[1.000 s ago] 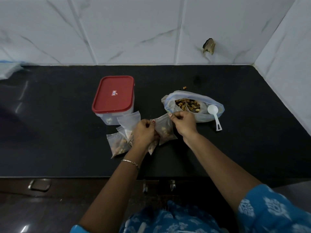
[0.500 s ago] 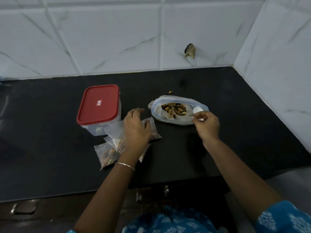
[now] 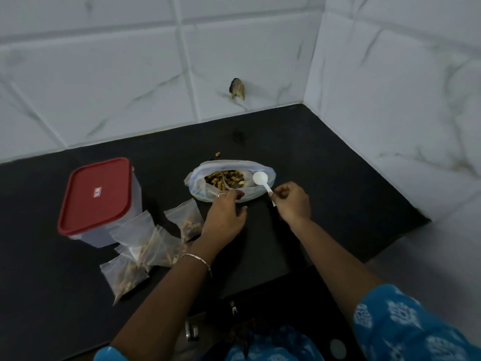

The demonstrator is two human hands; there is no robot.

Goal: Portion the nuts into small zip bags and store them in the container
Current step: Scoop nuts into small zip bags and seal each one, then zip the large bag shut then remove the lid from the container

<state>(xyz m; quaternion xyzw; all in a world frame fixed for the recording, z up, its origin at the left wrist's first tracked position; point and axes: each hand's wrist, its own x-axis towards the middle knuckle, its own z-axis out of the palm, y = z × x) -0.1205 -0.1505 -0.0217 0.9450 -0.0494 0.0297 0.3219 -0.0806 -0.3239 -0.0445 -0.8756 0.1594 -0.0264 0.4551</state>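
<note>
left hand (image 3: 223, 217) now on nut bag (image 3: 251, 197), spoon (image 3: 261, 179) between right fingers (image 3: 282, 190)

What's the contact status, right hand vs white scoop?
Touching. The head view shows the right hand pinching the white scoop by its handle end, with the scoop's bowl over the big nut bag.

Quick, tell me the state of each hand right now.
Left hand: pinches the near rim of the big nut bag.
Right hand: pinches the handle of the white scoop.
</note>
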